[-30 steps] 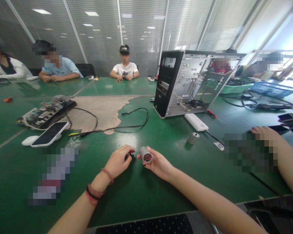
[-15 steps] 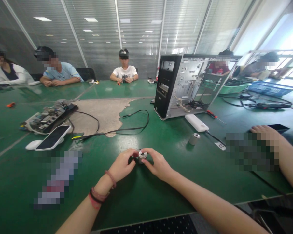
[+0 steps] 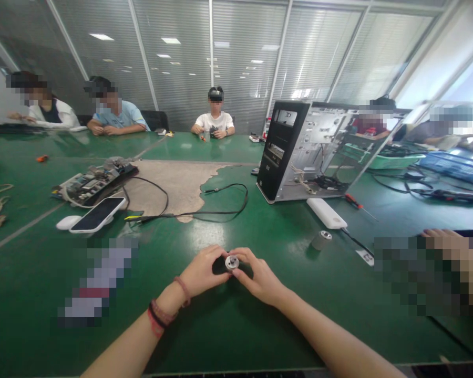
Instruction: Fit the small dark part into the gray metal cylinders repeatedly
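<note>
A small silvery round motor (image 3: 232, 262) sits between my two hands, just above the green table or touching it; I cannot tell which. Its round end, with a small dark centre, faces up. My left hand (image 3: 205, 268) pinches the motor's left side with thumb and fingertips. From the right, the thumb and forefinger of my right hand (image 3: 258, 275) close on it too. A similar metal cylinder (image 3: 321, 241) stands by itself on the table, to the right of my hands.
An open computer case (image 3: 284, 152) stands behind, with a white power bank (image 3: 326, 213) and a screwdriver (image 3: 360, 206) before it. Left lie a circuit board assembly (image 3: 96, 184), a phone (image 3: 98, 214) and a black cable (image 3: 220, 212). Another person's hand (image 3: 453, 244) rests at right.
The view has shifted a little. The motor's round end now faces me more squarely, and the dark and red bit seen by my left fingers no longer shows. Both hands keep their grip.
</note>
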